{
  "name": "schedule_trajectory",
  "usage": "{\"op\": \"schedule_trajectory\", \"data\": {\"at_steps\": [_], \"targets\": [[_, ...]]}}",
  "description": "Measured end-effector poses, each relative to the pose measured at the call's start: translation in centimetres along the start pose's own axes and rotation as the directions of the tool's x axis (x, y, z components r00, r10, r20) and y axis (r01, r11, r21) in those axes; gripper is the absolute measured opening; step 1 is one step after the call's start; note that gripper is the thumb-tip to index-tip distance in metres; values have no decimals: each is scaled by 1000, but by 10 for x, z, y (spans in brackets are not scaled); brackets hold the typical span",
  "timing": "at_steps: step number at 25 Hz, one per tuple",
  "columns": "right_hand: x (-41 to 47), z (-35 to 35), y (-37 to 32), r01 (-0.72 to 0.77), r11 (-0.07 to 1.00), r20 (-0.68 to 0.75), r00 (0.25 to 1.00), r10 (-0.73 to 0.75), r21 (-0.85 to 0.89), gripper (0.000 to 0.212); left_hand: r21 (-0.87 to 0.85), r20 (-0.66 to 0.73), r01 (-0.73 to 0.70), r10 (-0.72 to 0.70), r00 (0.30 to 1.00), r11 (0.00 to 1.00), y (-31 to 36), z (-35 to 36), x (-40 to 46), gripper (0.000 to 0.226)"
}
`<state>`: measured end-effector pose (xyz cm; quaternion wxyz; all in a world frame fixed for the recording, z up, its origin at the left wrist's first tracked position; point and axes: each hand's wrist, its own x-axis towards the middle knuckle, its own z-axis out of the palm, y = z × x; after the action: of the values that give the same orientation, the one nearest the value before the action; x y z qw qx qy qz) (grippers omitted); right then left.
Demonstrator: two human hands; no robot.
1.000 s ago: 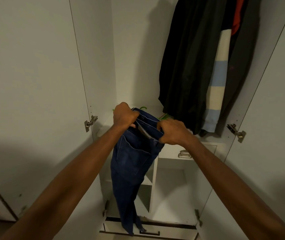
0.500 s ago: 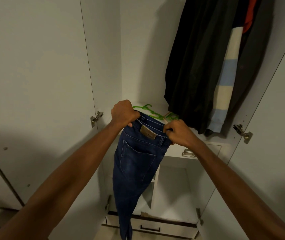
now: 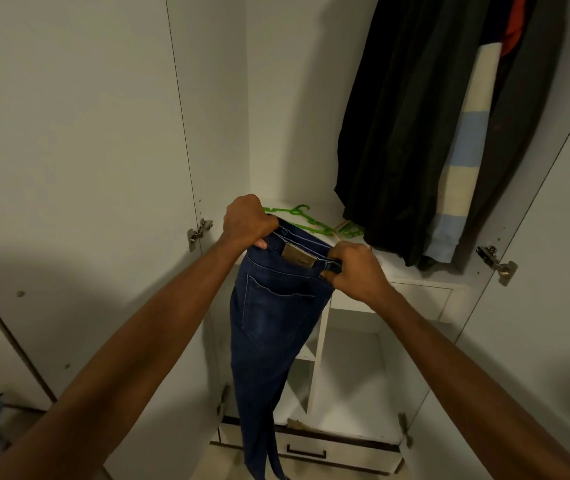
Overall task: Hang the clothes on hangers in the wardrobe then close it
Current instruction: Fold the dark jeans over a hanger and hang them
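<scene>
Step in hand: straightening the dark blue denim jeans (image 3: 273, 327) at the waistband, judged as preparation for a hanger.
Left hand (image 3: 247, 223): fingers curled tight round the waistband's left end.
Right hand (image 3: 352, 268): pinching the waistband's right end.
Jeans: held in front of the open white wardrobe (image 3: 276, 98), legs dangling past the lower shelves.
Hangers: bright green plastic hangers (image 3: 311, 221) lie on the shelf just behind the hands.
Doing it well: keep the waistband taut and level, align the legs, then free one hand for a hanger without letting the denim slump.
Already hung: dark garments (image 3: 397, 133) at upper right.
</scene>
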<state>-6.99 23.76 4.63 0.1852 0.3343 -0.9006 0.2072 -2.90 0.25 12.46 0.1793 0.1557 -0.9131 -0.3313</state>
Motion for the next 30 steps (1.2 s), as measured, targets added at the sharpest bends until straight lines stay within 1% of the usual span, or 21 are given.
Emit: {"op": "schedule_trajectory", "data": {"at_steps": [2,4,6,7,8,9,11,13,15,16,18,19,20,21,22,24,27,28,30], "targets": [[8,-11,2,-43,988,-97,994,58,145,21,-29,19,43,-43,999,999,-1,-7,3,16],[17,-20,-2,-60,981,-168,981,91,183,23,-54,27,75,-74,997,996,-1,-16,7,18],[28,-26,-7,-56,976,-200,975,99,209,24,-91,16,84,-82,996,992,1,-26,11,20],[34,-30,-9,-44,960,-210,972,105,276,28,-118,4,87,-87,996,989,1,-30,12,19],[41,-34,-10,-38,921,-208,970,128,388,37,-148,-12,91,-94,996,985,1,-32,13,17],[47,-39,-11,-37,854,-192,969,158,519,47,-183,-28,98,-105,994,978,0,-33,15,17],[55,-48,-12,-42,689,-146,966,213,723,60,-265,-41,116,-131,991,957,-3,-36,20,26],[60,-53,-15,-39,582,-121,965,233,813,58,-387,4,137,-147,989,912,-7,-44,21,37],[63,-58,-21,-27,513,-119,961,249,858,56,-561,107,168,-130,986,811,-21,-50,18,58],[64,-59,-22,-10,490,-136,956,260,872,56,-614,130,150,-88,988,775,-30,-51,14,70],[68,-62,-23,17,468,-172,941,292,884,54,-629,151,82,18,988,773,-44,-39,5,84],[68,-65,-24,14,446,-167,937,306,895,51,-641,194,59,87,977,765,-46,-27,2,82],[70,-67,-26,11,426,-157,938,308,904,48,-676,220,32,160,962,737,-45,-14,-1,72],[71,-68,-25,17,412,-153,942,299,911,45,-730,211,5,217,953,684,-40,-4,-5,61],[72,-70,-23,23,400,-152,944,294,916,43,-781,159,-21,232,960,624,-34,4,-7,52],[70,-74,-16,44,348,-161,935,315,936,42,-850,50,-62,198,979,523,-19,7,-8,41],[59,-76,1,81,234,-162,921,355,969,49,-881,-12,-125,243,970,456,4,6,-8,37],[53,-72,6,57,208,-129,927,353,977,53,-890,-32,-140,245,969,434,10,6,-8,36],[37,-55,13,-60,163,2,942,336,985,63,-903,-72,-167,245,967,396,19,7,-9,35]]}}
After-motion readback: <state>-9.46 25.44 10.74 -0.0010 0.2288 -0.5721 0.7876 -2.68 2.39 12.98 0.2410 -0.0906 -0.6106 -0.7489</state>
